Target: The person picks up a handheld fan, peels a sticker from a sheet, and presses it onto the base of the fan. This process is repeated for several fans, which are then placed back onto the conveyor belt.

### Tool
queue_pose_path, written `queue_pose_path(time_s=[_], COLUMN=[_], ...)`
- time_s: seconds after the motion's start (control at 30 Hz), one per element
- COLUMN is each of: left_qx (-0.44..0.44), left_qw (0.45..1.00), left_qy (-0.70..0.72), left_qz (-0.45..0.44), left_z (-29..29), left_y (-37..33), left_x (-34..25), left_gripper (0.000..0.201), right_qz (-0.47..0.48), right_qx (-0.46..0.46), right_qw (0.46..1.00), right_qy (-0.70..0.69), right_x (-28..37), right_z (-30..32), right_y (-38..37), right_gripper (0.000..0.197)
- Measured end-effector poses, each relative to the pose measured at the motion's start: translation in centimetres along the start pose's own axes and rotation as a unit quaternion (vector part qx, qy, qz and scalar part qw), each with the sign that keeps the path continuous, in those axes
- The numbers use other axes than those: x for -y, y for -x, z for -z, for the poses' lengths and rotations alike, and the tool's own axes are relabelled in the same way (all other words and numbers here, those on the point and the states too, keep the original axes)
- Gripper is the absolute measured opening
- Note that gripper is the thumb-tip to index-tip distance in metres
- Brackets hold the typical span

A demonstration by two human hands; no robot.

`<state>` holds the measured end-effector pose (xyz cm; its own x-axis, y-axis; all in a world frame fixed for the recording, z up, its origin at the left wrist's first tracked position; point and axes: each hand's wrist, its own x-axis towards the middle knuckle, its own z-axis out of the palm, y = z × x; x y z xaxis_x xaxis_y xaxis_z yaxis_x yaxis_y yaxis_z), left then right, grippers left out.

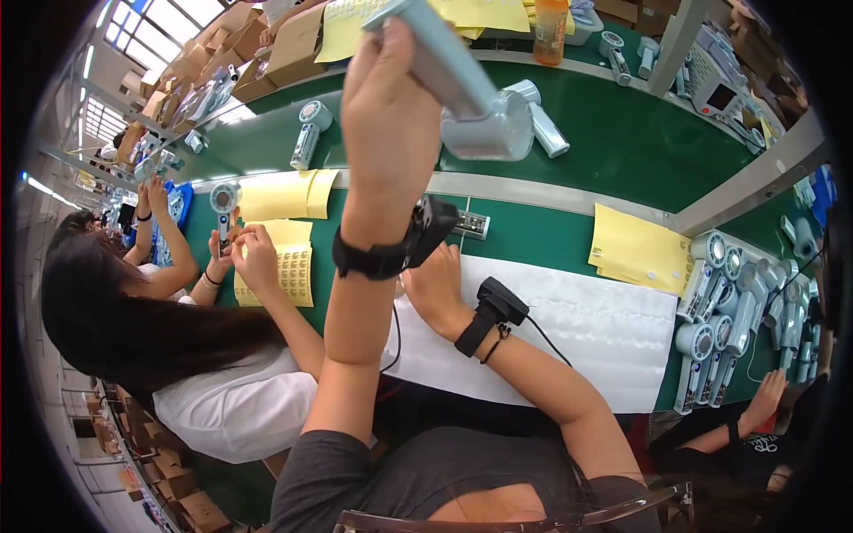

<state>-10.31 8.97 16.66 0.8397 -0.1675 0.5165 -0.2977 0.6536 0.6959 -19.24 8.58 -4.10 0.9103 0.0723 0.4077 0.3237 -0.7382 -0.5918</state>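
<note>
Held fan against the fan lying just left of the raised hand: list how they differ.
The held fan is up in the left hand; the lying fan rests on the green surface. The held fan's head sits lower in the picture than its handle, the lying fan's higher. The held fan looks larger; the lying fan, smaller. Both have a round head and a handle.
</note>
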Motion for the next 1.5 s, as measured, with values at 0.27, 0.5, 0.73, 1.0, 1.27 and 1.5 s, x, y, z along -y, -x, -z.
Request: queue_pose_path(time_s=[0.27,0.5,0.73,1.0,1.27,1.5], left_qx=[-0.121,-0.132,-0.063,0.073,0.157,0.152], left_qw=[0.962,0.906,0.938,0.925,0.873,0.874], left_qy=[-0.217,-0.378,-0.336,-0.365,-0.444,-0.437], left_qz=[-0.111,-0.136,-0.051,-0.069,-0.127,-0.146], left_z=[-0.1,1.3,1.0,-0.2,-1.4,-1.5], left_y=[6.5,11.6,14.5,15.4,15.0,15.1], left_x=[-3.2,-3.5,-1.4,2.7,3.0,3.0], left_gripper=[0.047,0.059,0.068,0.086,0.079,0.066], right_qz=[-0.043,-0.192,-0.184,-0.166,-0.184,-0.176], right_qx=[-0.060,0.032,0.039,0.110,0.157,0.154], right_qw=[0.986,0.873,0.831,0.816,0.835,0.833], right_qy=[-0.147,-0.447,-0.523,-0.543,-0.494,-0.501], right_x=[-0.5,-2.2,-3.2,0.2,-0.3,-0.4], right_z=[0.4,5.6,17.0,27.0,27.1,27.0], right_y=[-0.8,-2.2,-1.7,-0.2,-0.1,0.2], right_gripper=[0.008,0.012,0.015,0.039,0.048,0.047])
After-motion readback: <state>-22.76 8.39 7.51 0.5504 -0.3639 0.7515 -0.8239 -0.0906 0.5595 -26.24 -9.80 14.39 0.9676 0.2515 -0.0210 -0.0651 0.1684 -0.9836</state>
